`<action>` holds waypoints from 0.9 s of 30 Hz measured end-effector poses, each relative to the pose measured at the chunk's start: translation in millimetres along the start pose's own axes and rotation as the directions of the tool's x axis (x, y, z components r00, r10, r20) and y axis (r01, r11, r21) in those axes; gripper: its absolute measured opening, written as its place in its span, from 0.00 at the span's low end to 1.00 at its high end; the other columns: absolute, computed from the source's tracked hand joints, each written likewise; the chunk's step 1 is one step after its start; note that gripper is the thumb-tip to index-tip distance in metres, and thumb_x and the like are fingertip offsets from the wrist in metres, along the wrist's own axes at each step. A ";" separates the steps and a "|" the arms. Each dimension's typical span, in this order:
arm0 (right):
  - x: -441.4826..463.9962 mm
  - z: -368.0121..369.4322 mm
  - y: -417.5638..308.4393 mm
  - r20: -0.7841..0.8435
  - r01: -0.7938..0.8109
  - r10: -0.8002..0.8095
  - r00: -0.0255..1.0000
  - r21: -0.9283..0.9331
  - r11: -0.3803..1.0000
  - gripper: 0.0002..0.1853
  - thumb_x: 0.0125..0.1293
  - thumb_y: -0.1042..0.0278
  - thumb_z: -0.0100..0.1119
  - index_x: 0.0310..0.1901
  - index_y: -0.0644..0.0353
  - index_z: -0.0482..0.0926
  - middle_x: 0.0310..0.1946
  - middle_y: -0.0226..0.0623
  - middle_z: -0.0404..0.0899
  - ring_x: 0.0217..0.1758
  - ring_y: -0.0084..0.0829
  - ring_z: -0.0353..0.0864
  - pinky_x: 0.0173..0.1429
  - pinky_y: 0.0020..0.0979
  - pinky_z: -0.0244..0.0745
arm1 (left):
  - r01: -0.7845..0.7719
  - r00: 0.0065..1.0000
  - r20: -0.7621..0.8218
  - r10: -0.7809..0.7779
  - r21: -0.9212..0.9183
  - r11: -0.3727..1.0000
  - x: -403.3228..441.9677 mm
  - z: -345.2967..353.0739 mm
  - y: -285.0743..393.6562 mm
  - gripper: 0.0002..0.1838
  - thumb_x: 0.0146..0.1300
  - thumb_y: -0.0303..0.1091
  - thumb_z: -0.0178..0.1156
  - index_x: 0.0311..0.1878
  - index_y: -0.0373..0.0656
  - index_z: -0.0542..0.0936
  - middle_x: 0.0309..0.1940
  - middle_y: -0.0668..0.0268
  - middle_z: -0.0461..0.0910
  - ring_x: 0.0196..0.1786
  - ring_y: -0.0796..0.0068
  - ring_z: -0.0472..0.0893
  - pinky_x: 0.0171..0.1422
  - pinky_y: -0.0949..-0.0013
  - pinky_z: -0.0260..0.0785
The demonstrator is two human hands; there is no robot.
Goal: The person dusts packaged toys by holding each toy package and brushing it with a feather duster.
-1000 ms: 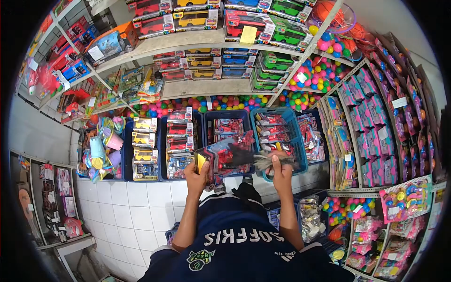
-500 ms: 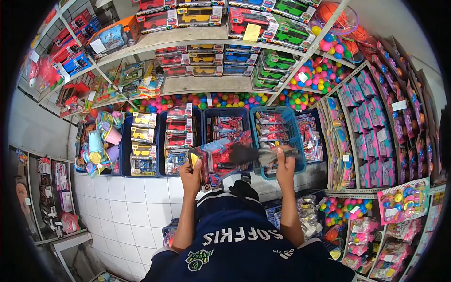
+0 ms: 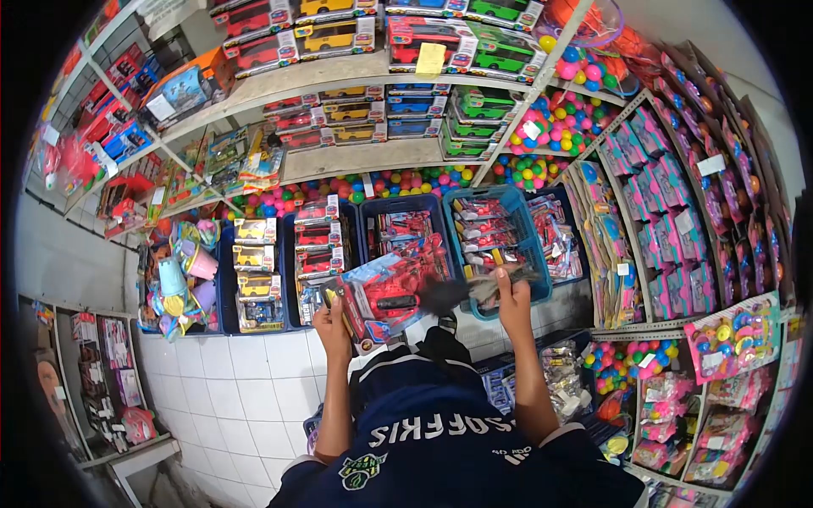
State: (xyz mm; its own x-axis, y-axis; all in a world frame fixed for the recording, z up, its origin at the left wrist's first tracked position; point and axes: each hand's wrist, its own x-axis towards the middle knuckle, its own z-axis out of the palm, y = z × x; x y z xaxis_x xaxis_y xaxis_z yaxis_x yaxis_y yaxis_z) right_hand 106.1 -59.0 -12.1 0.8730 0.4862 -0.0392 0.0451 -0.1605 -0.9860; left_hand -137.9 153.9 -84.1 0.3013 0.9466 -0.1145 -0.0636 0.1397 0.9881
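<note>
My left hand (image 3: 332, 325) grips the left edge of a flat toy package (image 3: 389, 292) with red and blue printing and a clear front. In my right hand (image 3: 513, 298) is the handle of a duster (image 3: 445, 295); its dark, blurred head lies against the right part of the package. The grey-brown part by my fingers is smeared, so its shape is unclear. Both hands are above the front edges of the baskets, the package over a dark blue basket (image 3: 365, 222) of red toy packs.
A teal basket (image 3: 545, 292) of packs stands beyond my right hand. Boxed toy buses (image 3: 334, 35) fill the shelves (image 3: 364, 159) ahead. Colourful buckets (image 3: 200, 262) are at the left. Hanging packs (image 3: 671, 229) line the right. White tiled floor (image 3: 246, 372) shows at lower left.
The package has turned so more of its printed front shows, and my left hand has shifted slightly left and down. The dark duster head has moved over the package's right side.
</note>
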 end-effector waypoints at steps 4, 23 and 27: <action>5.5 -5.6 1.8 0.008 0.101 -0.101 0.995 -0.053 0.993 0.15 0.77 0.56 0.52 0.45 0.62 0.77 0.22 0.27 0.72 0.20 0.16 0.69 0.26 0.23 0.64 | 0.074 0.996 -0.029 -0.080 -0.165 0.983 -3.2 7.1 5.6 0.17 0.74 0.45 0.57 0.34 0.41 0.80 0.26 0.76 0.76 0.29 0.89 0.70 0.33 0.78 0.62; 11.1 -8.4 12.2 0.025 0.034 -0.035 0.999 0.016 0.999 0.19 0.77 0.51 0.50 0.46 0.62 0.77 0.21 0.29 0.71 0.19 0.19 0.70 0.25 0.26 0.64 | 0.096 0.993 -0.056 -0.108 -0.190 0.977 -10.3 4.6 7.9 0.18 0.74 0.45 0.57 0.31 0.42 0.77 0.26 0.73 0.79 0.27 0.88 0.71 0.31 0.79 0.62; 7.9 -9.9 17.7 -0.047 -0.013 0.013 0.999 -0.003 1.000 0.19 0.77 0.51 0.51 0.45 0.62 0.78 0.18 0.29 0.70 0.19 0.20 0.71 0.26 0.25 0.64 | 0.157 0.988 0.041 -0.152 -0.155 0.975 -5.7 -0.2 -6.2 0.20 0.75 0.49 0.54 0.40 0.38 0.80 0.35 0.70 0.82 0.36 0.84 0.77 0.43 0.76 0.69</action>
State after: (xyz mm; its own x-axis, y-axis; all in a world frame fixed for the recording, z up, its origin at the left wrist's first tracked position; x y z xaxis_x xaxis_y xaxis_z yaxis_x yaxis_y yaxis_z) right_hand 118.5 -66.5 -28.2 0.8955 0.4429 -0.0439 0.0354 -0.1691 -0.9850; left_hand -139.4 147.7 -89.5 0.3466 0.9016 -0.2590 -0.1624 0.3296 0.9301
